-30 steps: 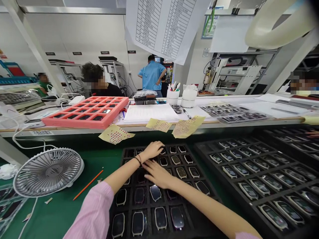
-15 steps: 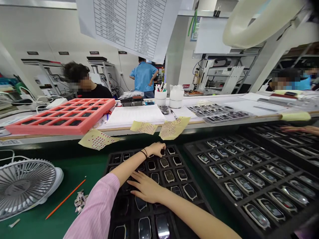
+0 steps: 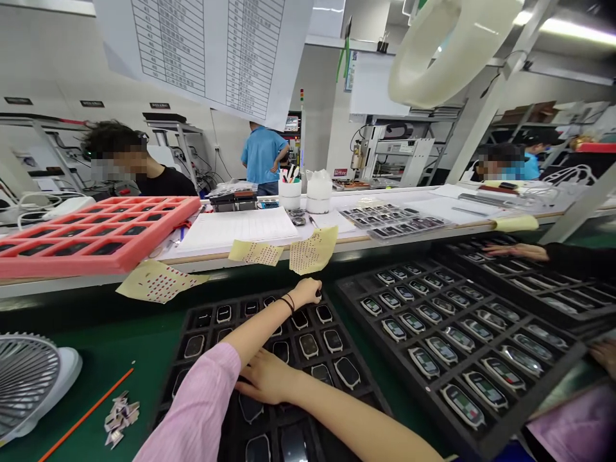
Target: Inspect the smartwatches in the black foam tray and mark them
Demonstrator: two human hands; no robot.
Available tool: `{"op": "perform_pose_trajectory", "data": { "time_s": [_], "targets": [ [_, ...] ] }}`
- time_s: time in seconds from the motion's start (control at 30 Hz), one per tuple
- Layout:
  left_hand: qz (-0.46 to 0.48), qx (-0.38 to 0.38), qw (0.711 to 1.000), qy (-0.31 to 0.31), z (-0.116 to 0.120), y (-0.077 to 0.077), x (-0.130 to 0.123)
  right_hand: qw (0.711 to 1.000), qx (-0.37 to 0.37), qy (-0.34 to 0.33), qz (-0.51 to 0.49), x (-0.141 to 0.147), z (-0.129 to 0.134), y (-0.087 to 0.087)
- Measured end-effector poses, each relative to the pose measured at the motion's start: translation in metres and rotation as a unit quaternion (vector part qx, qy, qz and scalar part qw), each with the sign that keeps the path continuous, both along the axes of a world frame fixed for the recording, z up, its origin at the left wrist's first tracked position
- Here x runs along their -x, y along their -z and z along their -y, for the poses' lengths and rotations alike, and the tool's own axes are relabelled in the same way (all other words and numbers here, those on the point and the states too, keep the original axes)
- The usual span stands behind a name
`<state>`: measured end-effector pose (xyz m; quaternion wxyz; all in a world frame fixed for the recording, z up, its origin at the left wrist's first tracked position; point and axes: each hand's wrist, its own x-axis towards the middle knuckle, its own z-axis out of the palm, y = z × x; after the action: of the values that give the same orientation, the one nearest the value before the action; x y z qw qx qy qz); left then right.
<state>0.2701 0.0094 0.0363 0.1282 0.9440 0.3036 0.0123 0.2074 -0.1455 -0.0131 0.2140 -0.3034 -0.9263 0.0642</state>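
Observation:
My left hand reaches across to the far edge of a black foam tray with square cells. Its fingers are closed on a small dark watch, mostly covered by the fingertips. My right hand lies low over the tray's middle, fingers stretched leftward, partly hidden behind my left forearm. It holds nothing I can see. Around both hands, watches without straps sit in the cells, such as a watch with a dark screen and pale frame. My arms cross above the tray.
A second black tray of watches stands to the right; beyond it another person's hand rests over a further tray. A fan, an orange stick and small scraps lie left. A shelf holds a pink foam tray.
The head view has shifted right. My left hand has risen slightly off the tray's far row with the watch in its fingers. My right hand has slid a little left, further under my left arm.

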Motion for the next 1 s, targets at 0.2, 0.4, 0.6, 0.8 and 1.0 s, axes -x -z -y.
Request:
{"op": "perform_pose_trajectory", "data": {
  "time_s": [0.2,0.4,0.6,0.8,1.0],
  "targets": [
    [0.046,-0.004,0.999,0.005,0.017,-0.015,0.011,1.0,-0.001,0.004,0.004,-0.002,0.001,-0.006],
    [0.001,0.006,0.999,0.038,0.051,-0.014,0.001,0.999,0.032,0.004,0.004,-0.002,0.001,-0.004],
    [-0.066,0.031,0.995,0.073,0.051,-0.02,-0.009,0.998,0.06,-0.01,-0.023,-0.003,0.0,-0.002],
    [-0.043,0.006,0.998,0.039,0.06,-0.013,-0.011,0.997,0.067,-0.027,-0.04,-0.003,0.0,-0.004],
    [0.012,0.01,1.0,0.013,0.059,-0.019,0.015,0.998,0.056,0.003,-0.008,-0.003,0.002,-0.005]
  ]
}}
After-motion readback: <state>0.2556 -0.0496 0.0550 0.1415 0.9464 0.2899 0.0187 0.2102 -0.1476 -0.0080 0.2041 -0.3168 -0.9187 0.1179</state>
